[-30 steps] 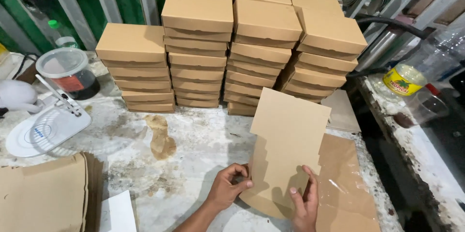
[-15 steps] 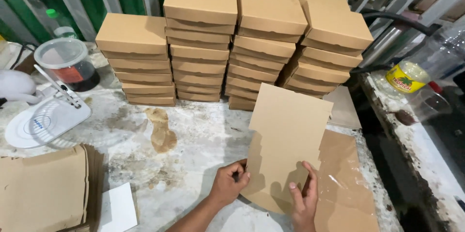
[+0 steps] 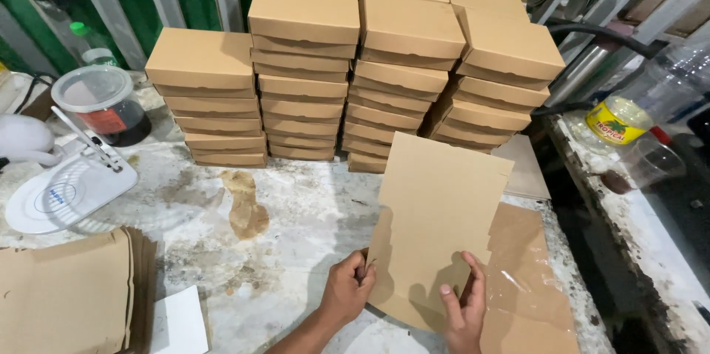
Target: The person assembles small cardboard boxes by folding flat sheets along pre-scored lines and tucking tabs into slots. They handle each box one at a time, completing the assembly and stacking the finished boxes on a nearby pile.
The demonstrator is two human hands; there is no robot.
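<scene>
I hold a flat brown cardboard box blank (image 3: 436,213) upright above the stone counter (image 3: 296,228). My left hand (image 3: 346,291) grips its lower left edge, fingers curled around a side flap. My right hand (image 3: 464,309) grips the lower right part, thumb on the front face. Under the blank lies more flat brown cardboard with a clear plastic sheet (image 3: 529,287) on it.
Several stacks of folded brown boxes (image 3: 355,65) stand at the back. A pile of flat blanks (image 3: 66,298) lies at the near left beside a white card (image 3: 181,321). A white round device (image 3: 63,191), a lidded tub (image 3: 103,102) and a yellow jar (image 3: 617,121) stand at the sides.
Both hands keep hold of the blank; it sits about the same. The view has shifted slightly, nothing else moved.
</scene>
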